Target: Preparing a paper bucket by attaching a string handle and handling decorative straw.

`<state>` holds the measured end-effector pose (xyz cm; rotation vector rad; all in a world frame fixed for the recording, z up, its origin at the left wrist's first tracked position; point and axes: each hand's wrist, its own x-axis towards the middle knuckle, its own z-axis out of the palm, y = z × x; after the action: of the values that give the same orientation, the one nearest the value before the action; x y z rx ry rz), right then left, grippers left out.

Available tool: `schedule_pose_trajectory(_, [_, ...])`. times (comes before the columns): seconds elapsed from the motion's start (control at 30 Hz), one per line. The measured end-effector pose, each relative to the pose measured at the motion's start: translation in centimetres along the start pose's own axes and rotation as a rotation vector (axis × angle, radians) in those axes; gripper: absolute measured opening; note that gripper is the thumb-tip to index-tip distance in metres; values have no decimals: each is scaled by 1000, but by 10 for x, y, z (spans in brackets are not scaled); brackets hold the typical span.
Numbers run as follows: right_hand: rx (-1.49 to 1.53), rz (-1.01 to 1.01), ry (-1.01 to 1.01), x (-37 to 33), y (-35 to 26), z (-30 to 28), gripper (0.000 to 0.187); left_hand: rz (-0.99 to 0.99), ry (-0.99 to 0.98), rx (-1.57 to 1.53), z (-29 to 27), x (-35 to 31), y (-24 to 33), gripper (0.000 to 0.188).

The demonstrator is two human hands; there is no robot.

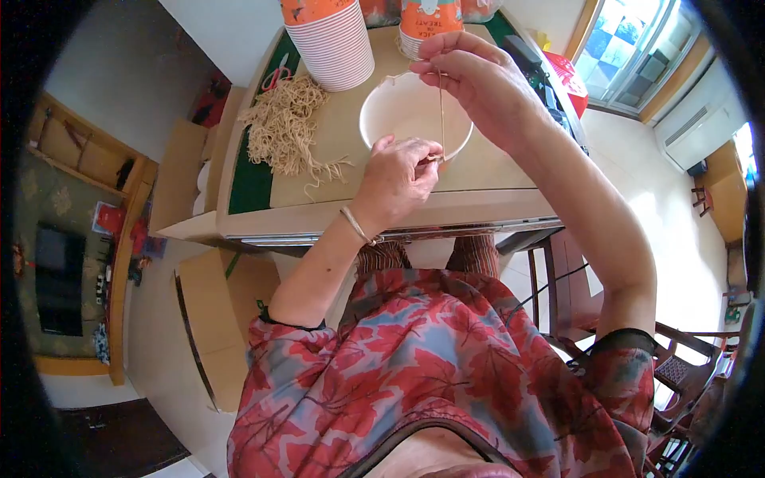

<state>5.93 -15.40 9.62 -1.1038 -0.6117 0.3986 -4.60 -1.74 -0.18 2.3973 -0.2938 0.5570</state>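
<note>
A white-lined paper bucket (384,111) stands on the table in front of me, its open top facing up. My left hand (402,174) is closed at its near rim, thumb and fingers pinching the lower end of a beige cord (442,111). Above the bucket's far right side, my right hand (478,76) pinches the cord's upper end, so it runs nearly straight between the two hands. Whether the cord passes through the rim is hidden by my left fingers. A loose heap of cut cords (287,127) lies left of the bucket, beside red-handled scissors (276,76).
Behind the heap rises a tall stack of nested orange-and-white paper buckets (331,48); another orange stack (430,17) stands at the far side. Dark objects (538,72) line the table's right edge. Open cardboard boxes (219,334) sit on the floor at left. A wooden chair (689,366) is at right.
</note>
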Motion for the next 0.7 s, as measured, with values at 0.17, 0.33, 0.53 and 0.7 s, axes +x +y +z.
schedule_pose_trajectory(0.17, [-37,-26,8,5,2,-4,15,-37,-38,-19,-1,0,3,19])
schedule_pose_trajectory(0.33, [-42,-35,4,6,4,-6,17,-30,-21,-60,3,2,3,16])
schedule_pose_trajectory(0.53, [-160,-41,-16,0,-2,-6,19,-47,-88,-11,4,9,13,13])
schedule_pose_trajectory(0.7, [-188,-63,11,1,-7,-7,17,-51,-153,45,5,16,17,13])
